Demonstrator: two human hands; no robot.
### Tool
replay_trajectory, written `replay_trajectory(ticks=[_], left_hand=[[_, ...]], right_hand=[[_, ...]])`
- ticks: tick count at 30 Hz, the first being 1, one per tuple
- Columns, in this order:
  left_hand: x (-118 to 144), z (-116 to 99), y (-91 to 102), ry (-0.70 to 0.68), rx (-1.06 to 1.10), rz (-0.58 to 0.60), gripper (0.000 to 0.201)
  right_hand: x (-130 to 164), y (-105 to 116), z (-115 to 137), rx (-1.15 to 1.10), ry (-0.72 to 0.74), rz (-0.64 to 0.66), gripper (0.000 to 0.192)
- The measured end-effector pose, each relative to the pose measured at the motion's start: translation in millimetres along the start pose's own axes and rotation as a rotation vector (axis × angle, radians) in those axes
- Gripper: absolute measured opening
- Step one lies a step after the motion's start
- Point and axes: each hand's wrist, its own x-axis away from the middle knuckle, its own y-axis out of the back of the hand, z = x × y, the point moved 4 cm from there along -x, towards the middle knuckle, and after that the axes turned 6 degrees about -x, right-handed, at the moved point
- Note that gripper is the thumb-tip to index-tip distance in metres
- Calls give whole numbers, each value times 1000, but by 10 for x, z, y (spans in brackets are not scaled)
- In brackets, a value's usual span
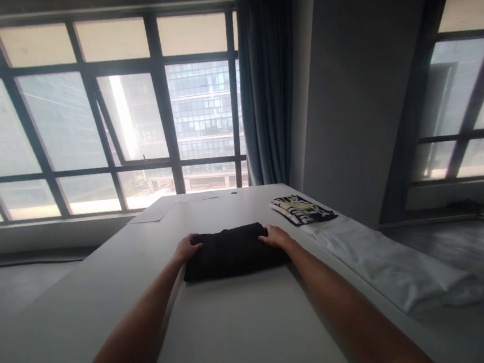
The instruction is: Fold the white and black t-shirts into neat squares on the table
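Head view shows my left hand [187, 247] and right hand [275, 237] at the two short ends of the folded black garment [231, 251], fingers curled over its far corners, which keeps the folds from springing apart. It lies flat mid-bench [245, 317], well clear of both side edges. A white cloth [384, 259] and a patterned cloth [301, 209] line the right edge; the left and near sides offer room.

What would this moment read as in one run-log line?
left hand: on folded black cloth, left end | right hand: on right end | table: white cloth, patterned item at right
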Motion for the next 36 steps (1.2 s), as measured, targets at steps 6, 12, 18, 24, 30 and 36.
replay_trajectory(ticks=[6, 12, 18, 24, 30, 36], left_hand=[[-39, -185, 179, -181, 64, -205, 46], [-98, -122, 41, -150, -147, -117, 47], [-145, -411, -75, -180, -376, -56, 38], [-110, -1035, -565, -426, -323, 179, 32], [-45, -745, -799, -360, -341, 215, 49], [-93, -178, -541, -6, -444, 183, 77]], right_hand=[[33, 78, 22, -115, 65, -184, 50], [227, 123, -125, -93, -5, -280, 48], [328, 57, 205, 191, -1, -219, 43], [246, -309, 963, 81, 381, 95, 54], [37, -598, 654, 95, 205, 231, 69], [-124, -435, 53, 97, -57, 131, 81]])
